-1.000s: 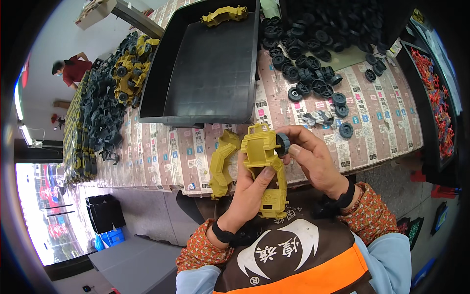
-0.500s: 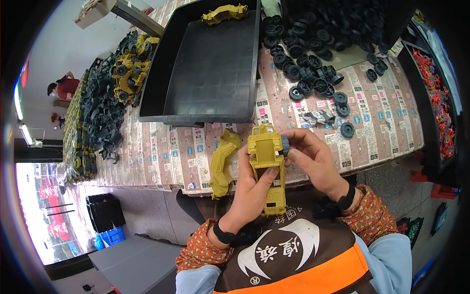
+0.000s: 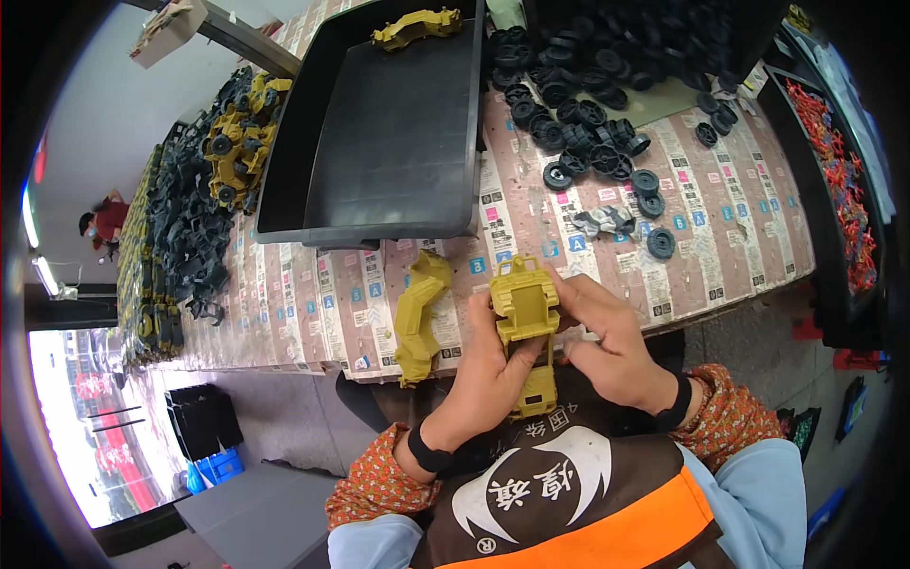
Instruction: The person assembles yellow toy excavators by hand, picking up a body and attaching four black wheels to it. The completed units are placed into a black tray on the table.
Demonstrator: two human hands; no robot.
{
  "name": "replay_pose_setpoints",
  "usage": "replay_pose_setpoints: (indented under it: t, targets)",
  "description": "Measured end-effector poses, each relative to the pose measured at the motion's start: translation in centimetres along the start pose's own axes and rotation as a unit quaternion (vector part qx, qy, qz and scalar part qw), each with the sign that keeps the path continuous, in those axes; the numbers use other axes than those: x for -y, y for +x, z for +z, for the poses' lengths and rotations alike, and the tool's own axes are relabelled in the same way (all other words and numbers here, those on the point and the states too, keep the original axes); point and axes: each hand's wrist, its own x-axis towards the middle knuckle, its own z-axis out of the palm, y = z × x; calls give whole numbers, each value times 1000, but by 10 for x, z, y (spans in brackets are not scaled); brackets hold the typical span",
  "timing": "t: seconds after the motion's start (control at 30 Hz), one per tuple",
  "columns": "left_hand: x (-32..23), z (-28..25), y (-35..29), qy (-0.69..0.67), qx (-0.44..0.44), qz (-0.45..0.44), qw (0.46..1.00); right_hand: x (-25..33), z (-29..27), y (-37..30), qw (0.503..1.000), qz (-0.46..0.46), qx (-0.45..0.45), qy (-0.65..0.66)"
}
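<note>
My left hand (image 3: 483,375) grips a yellow plastic toy car body (image 3: 524,302) from its left side, the thumb lying across its middle. The car body is held upright over the table's front edge, close to my apron. Curled fingers of my right hand (image 3: 611,351) close on the car body's right side; they hide the spot where a dark wheel showed earlier. On the table to the left of my left hand lies a second yellow car part (image 3: 417,318), long and bent. Several loose black wheels (image 3: 661,243) lie beyond my right hand, beside a crumpled grey-white scrap (image 3: 604,222).
A black tray (image 3: 379,232) holding one yellow part (image 3: 417,28) stands behind my hands. Piles of dark parts (image 3: 185,209) and yellow assemblies (image 3: 242,152) lie left; a heap of wheels (image 3: 607,57) is at back right. A box of red pieces (image 3: 839,180) stands far right. Another person (image 3: 106,220) is at far left.
The car body has tilted and shifted slightly right within my hands. My right fingers have moved in over its side, and the dark wheel there is now hidden. The view has shifted slightly.
</note>
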Motion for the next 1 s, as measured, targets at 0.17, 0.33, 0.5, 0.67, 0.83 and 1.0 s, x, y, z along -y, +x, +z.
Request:
replay_pose_setpoints:
  t: [0.17, 0.33, 0.5, 0.67, 0.83, 1.0]
  targets:
    - [-5, 11, -4, 115, -11, 28, 993, -4, -6, -2, 999, -12, 16, -44]
    - [-24, 1, 10, -22, 48, -50, 997, 13, -43, 3, 991, 97, 46, -77]
    - [-14, -8, 10, -285, -22, -142, 948, -6, -103, 4, 867, 33, -114, -484]
    - [-30, -18, 16, -374, -61, -129, 917, -26, -111, -2, 862, 42, -91, -498]
    - [-39, -21, 27, -417, -131, -57, 898, -10, -93, 3, 934, 96, -96, -330]
    - [-32, -21, 32, -430, -158, -49, 888, 14, -45, 14, 996, 77, 41, 20]
